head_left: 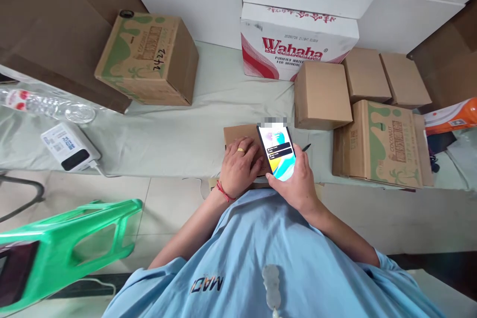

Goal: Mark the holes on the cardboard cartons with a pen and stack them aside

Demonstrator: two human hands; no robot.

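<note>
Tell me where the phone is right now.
In the head view, the phone is just right of centre, in the right hand, beside the left hand.

Printed on the white carton (261, 63) at the desk's (223, 89) far edge: "Wahaha®" above "PURIFIED WATER FOR DRINKING". On the green-patterned carton (149, 54), far left: "COCONUT" and handwritten "2422". On the matching carton (395, 146) at the near edge, right: "COCONUT". On the blue shirt (279, 238): inverted letters beginning "MA". On the phone (278, 154): lines too small to read.
</note>
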